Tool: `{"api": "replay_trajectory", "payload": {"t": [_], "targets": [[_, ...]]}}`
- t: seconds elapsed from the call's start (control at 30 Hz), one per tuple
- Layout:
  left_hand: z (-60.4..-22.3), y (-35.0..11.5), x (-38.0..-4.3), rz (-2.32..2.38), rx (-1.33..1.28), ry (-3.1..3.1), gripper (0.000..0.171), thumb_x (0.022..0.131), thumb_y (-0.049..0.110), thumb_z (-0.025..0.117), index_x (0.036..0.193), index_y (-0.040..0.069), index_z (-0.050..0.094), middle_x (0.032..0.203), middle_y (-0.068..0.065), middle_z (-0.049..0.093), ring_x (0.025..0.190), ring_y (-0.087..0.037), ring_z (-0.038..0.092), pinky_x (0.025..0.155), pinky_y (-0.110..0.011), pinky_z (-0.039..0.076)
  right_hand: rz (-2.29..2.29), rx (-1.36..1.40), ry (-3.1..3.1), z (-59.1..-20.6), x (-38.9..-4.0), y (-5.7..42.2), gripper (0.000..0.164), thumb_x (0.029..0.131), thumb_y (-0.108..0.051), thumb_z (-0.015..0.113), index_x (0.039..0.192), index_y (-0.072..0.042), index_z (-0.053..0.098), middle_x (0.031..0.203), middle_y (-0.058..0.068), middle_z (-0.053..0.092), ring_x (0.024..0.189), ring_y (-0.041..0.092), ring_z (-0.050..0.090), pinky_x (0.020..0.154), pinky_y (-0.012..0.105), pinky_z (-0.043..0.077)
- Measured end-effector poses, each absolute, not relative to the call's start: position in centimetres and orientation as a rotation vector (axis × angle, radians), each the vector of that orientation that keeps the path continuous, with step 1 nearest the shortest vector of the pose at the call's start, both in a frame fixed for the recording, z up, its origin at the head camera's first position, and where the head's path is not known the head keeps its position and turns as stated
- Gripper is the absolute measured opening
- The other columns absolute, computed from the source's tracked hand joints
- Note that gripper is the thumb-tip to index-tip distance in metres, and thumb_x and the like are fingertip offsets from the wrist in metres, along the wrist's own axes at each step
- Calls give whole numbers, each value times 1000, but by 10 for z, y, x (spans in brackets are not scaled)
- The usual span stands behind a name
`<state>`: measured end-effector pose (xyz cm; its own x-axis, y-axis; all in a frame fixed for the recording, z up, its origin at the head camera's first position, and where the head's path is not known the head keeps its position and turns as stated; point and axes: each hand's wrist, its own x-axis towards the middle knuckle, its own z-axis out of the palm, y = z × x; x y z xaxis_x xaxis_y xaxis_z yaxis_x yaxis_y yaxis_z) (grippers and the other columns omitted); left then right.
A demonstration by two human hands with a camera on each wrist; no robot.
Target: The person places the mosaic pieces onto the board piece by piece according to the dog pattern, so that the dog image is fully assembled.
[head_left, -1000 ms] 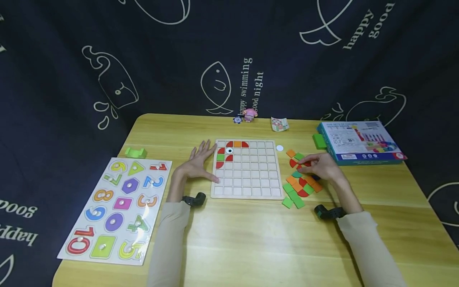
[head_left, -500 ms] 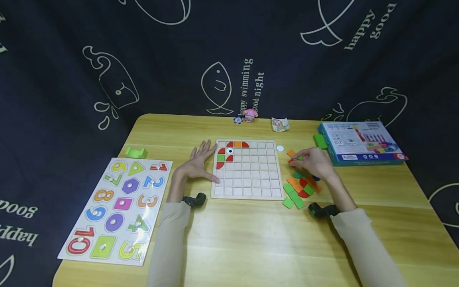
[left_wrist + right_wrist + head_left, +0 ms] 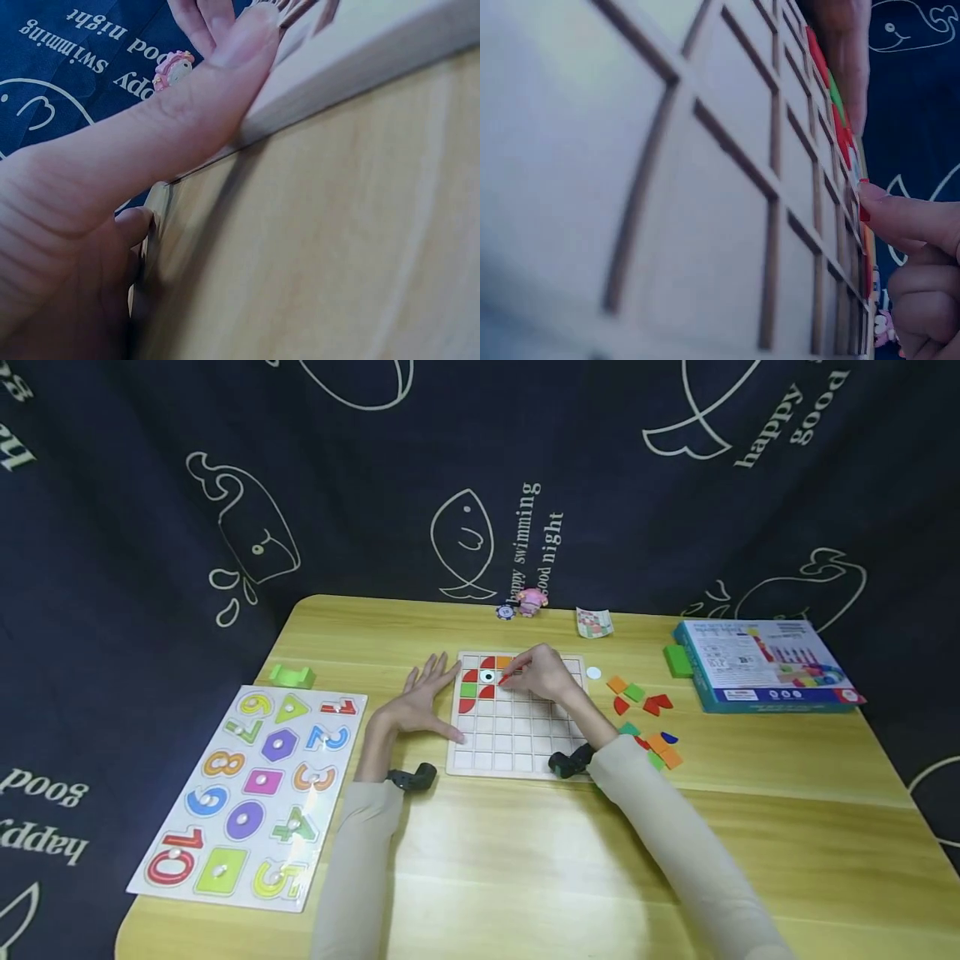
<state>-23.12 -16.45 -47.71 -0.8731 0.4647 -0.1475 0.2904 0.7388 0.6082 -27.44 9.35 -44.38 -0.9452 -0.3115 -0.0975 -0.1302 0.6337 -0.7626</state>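
A wooden grid board (image 3: 512,745) lies flat at the middle of the table. Red, green and orange pieces fill some cells in its far left part, near a white tile with a black eye (image 3: 487,677). Fingers spread, my left hand (image 3: 417,705) rests against the board's left edge; its thumb (image 3: 187,112) touches the rim in the left wrist view. Over the upper left cells, my right hand (image 3: 546,675) pinches a small red piece (image 3: 865,214) between thumb and finger, just right of the eye tile. That hand covers several cells behind it.
Loose coloured pieces (image 3: 658,703) lie right of the board, partly hidden by the right forearm. A white disc (image 3: 593,673), green block (image 3: 678,662) and boxed toy (image 3: 765,664) stand beyond. A number puzzle (image 3: 251,793) lies left. A picture card (image 3: 594,623) and pink figurine (image 3: 532,602) are at the back.
My right hand has picked a red piece from the loose pieces and moved left with it over the board. The left hand has stayed at the board's left edge.
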Motion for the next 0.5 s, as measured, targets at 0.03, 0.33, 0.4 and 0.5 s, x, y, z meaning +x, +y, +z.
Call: {"api": "replay_trajectory", "payload": {"t": [0.03, 0.33, 0.4, 0.5], "targets": [[-477, -164, -231, 855, 588, 2651, 131, 58, 56, 86, 156, 24, 7, 164, -7, -13, 151, -25, -18, 123, -50, -13, -1213, -366, 2637, -445, -275, 92, 18, 76, -15, 82, 91, -6, 78, 103, 9, 75, 84, 15, 54, 71, 23, 41], [-477, -163, -231, 869, 557, 2642, 131, 57, 56, 87, 156, 25, 8, 164, -5, -13, 151, -23, -19, 123, -48, -13, -1246, -340, 2655, -453, -279, 93, 21, 73, -15, 84, 92, -7, 78, 101, 10, 76, 93, 19, 62, 69, 20, 40], [-477, -163, -232, 863, 555, 2643, 131, 57, 57, 87, 156, 25, 8, 164, -5, -13, 151, -22, -19, 123, -48, -13, -1251, -332, 2652, -454, -280, 94, 20, 73, -15, 84, 91, -8, 78, 101, 9, 75, 88, 18, 59, 66, 21, 38], [-477, -164, -232, 859, 558, 2643, 131, 57, 57, 87, 156, 25, 7, 164, -5, -13, 151, -23, -19, 123, -48, -13, -1283, -311, 2633, -454, -282, 94, 19, 72, -14, 84, 89, -8, 79, 101, 10, 75, 77, 18, 50, 61, 24, 35]]}}
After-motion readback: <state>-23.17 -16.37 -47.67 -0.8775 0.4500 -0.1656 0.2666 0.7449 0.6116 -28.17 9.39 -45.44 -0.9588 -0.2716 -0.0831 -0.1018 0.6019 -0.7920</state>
